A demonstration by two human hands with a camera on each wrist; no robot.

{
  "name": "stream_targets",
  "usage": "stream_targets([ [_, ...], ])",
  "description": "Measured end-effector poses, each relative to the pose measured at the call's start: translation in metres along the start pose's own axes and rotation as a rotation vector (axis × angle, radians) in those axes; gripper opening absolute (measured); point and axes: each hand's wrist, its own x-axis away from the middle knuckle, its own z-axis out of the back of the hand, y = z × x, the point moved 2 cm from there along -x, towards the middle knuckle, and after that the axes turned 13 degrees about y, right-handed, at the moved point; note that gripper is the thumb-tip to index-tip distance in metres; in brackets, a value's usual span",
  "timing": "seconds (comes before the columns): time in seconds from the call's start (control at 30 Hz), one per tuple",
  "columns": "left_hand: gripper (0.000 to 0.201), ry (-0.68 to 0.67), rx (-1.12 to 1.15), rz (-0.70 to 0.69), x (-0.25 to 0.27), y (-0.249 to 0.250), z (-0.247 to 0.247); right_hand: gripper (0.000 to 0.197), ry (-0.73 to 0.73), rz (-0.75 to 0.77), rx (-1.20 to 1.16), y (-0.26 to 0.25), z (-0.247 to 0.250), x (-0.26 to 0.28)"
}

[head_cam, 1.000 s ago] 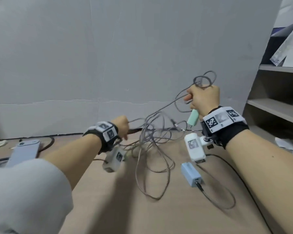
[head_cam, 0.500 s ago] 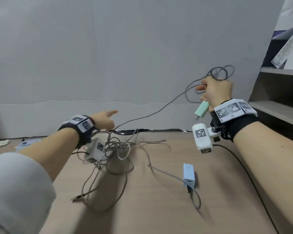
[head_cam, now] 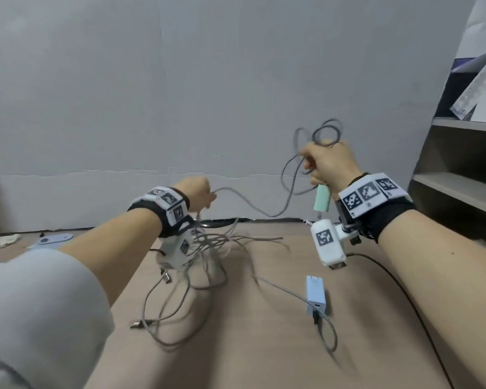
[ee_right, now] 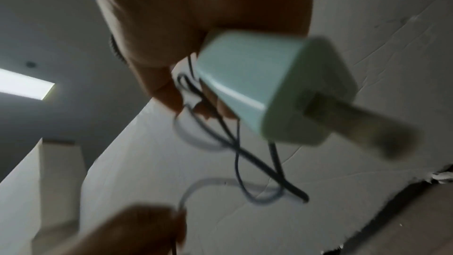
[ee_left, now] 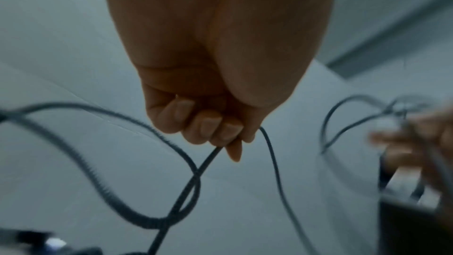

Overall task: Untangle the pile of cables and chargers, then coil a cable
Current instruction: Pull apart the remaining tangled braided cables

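My right hand [head_cam: 324, 161] is raised at the right and grips several loops of a grey cable [head_cam: 324, 133] together with a mint-green charger [head_cam: 322, 198] that hangs below the fist. The charger's prongs point out in the right wrist view [ee_right: 272, 88]. The same cable [head_cam: 250, 202] sags leftward to my left hand [head_cam: 198, 192], whose curled fingers [ee_left: 210, 125] grip it. A tangle of grey cables [head_cam: 202, 248] lies on the wooden table [head_cam: 264, 346] under the left wrist. A pale blue charger [head_cam: 315, 294] lies on the table with a braided cable plugged in.
A grey wall backs the table. A shelf unit [head_cam: 460, 186] stands at the right. A flat pale blue device [head_cam: 52, 239] lies at the far left. A black cable [head_cam: 399, 284] runs along the table under my right forearm.
My left hand, open half a second ago, has closed on the cable. The right hand has moved left and down a little, so the cable between the hands now sags.
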Motion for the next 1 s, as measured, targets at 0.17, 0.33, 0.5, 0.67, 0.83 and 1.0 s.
stream_targets([
  [0.17, 0.041, 0.077, 0.480, -0.060, -0.005, 0.038, 0.042, 0.027, -0.526, 0.038, 0.334, 0.017, -0.040, 0.044],
  [0.33, 0.041, 0.069, 0.637, -0.122, -0.002, 0.053, 0.047, 0.021, -0.424, 0.114, 0.423, 0.033, -0.070, 0.056],
  [0.5, 0.042, 0.050, 0.852, -0.079, 0.001, 0.046, 0.036, 0.026, -0.348, 0.090, 0.343, 0.041, -0.077, 0.053],
  [0.67, 0.036, 0.087, 1.069, -0.039, 0.003, 0.047, 0.032, 0.017, -0.404, 0.134, 0.314, 0.036, -0.081, 0.053],
  [0.83, 0.020, 0.220, 1.088, 0.077, 0.012, 0.039, -0.003, 0.016, -0.298, 0.058, 0.165, 0.040, -0.081, 0.045],
  [1.0, 0.017, -0.040, 1.044, -0.031, 0.037, 0.035, -0.050, 0.007, -0.309, -0.069, 0.054, 0.045, -0.071, 0.040],
])
